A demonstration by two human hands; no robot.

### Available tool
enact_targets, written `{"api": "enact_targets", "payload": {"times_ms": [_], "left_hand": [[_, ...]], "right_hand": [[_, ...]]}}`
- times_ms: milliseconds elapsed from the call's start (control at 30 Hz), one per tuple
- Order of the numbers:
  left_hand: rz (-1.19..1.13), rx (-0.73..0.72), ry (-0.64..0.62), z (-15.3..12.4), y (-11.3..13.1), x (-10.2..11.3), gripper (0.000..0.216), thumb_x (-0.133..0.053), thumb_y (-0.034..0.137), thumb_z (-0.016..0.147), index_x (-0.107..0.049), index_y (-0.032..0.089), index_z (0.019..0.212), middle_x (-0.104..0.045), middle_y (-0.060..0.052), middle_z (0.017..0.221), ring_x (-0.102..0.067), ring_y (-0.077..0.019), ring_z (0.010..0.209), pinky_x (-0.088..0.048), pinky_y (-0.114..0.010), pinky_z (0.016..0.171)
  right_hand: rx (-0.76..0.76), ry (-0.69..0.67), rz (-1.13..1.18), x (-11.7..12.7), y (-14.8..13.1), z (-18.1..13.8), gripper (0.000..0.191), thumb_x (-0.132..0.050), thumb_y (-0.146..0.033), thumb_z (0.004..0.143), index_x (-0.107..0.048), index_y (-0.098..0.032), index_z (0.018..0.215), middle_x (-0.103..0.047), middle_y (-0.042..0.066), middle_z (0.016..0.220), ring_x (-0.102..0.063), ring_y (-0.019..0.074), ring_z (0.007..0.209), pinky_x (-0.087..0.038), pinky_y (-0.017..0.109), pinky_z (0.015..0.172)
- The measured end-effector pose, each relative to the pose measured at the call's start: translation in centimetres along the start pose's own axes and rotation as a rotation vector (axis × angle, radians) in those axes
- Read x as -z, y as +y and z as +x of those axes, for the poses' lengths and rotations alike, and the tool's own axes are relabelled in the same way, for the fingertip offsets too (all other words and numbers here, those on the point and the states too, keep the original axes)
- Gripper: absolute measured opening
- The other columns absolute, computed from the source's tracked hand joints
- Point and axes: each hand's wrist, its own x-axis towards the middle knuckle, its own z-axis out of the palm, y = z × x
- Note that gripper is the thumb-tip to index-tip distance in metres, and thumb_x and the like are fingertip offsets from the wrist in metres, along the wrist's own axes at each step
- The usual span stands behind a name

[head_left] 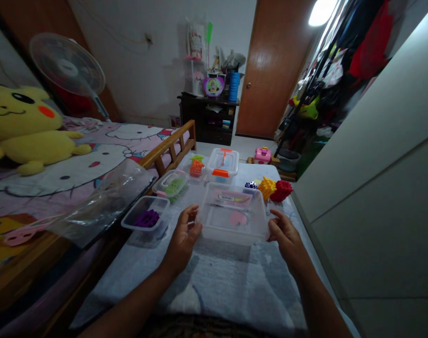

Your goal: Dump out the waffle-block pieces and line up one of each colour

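A clear plastic box (235,230) with a pink patch showing through it is between my hands, above the cloth-covered surface (185,300). My left hand (183,237) has its fingers curled against the box's left side. At the right side, my right hand (286,237) grips near the corner with bent fingers. To the left, an open clear tub (129,220) holds purple plastic pieces (147,218). Behind it, a clear lidded container (160,184) has green pieces inside. Yellow pieces (267,188) and red pieces (281,191), each clustered together, lie beyond my right hand.
A clear box with orange latches (221,173) stands farther back, beside orange pieces (196,167) in a clear container. The wooden bed rail (160,165) borders the left, with a clear plastic bag (101,206) over it. A white cabinet (383,188) rises close on the right.
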Motion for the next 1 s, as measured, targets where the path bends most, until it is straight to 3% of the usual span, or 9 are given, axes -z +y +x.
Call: {"api": "enact_targets", "payload": {"times_ms": [200,633,767,900,1000], "left_hand": [[-0.044,0.111,0.017,1.9,0.4,-0.2,0.05,-0.055,0.049,0.089,-0.051,0.021,0.13,-0.053,0.0,0.092,-0.056,-0.0161,0.082,-0.047,-0.032,0.08],[-0.066,0.071,0.058,1.3,1.3,0.5,0.042,-0.062,0.045,0.084,-0.056,0.022,0.119,-0.047,0.004,0.081,-0.051,-0.0135,0.07,-0.043,-0.025,0.065],[0.006,0.069,0.064,1.4,0.8,0.8,0.044,-0.061,0.046,0.083,-0.056,0.022,0.12,-0.05,0.002,0.084,-0.055,-0.0155,0.075,-0.047,-0.029,0.072],[0.146,-0.004,0.129,1.6,0.8,1.3,0.045,-0.062,0.046,0.084,-0.056,0.022,0.122,-0.057,-0.006,0.111,-0.058,-0.0213,0.1,-0.048,-0.038,0.093],[0.185,-0.026,0.108,2.2,1.1,1.3,0.048,-0.061,0.048,0.085,-0.054,0.023,0.125,-0.055,-0.008,0.123,-0.057,-0.0245,0.111,-0.047,-0.042,0.099]], "right_hand": [[-0.141,-0.071,0.232,-1.6,1.0,1.3,0.047,-0.072,-0.055,0.078,-0.065,-0.022,0.111,-0.067,0.001,0.088,-0.06,0.0158,0.068,-0.049,0.026,0.054],[-0.198,-0.123,0.321,-2.1,0.2,0.0,0.044,-0.076,-0.052,0.075,-0.064,-0.023,0.105,-0.059,-0.004,0.066,-0.055,0.0131,0.057,-0.047,0.024,0.05],[-0.203,-0.137,0.306,-2.1,0.4,0.3,0.044,-0.075,-0.052,0.075,-0.063,-0.022,0.105,-0.058,-0.005,0.066,-0.055,0.0128,0.057,-0.047,0.024,0.05],[-0.223,-0.11,0.274,-1.6,0.8,1.0,0.039,-0.069,-0.053,0.078,-0.064,-0.021,0.1,-0.059,-0.004,0.066,-0.054,0.0127,0.055,-0.047,0.025,0.05],[-0.243,-0.059,0.279,-1.3,1.3,1.7,0.034,-0.067,-0.049,0.076,-0.064,-0.021,0.094,-0.057,-0.005,0.062,-0.052,0.012,0.053,-0.046,0.025,0.051]]}}
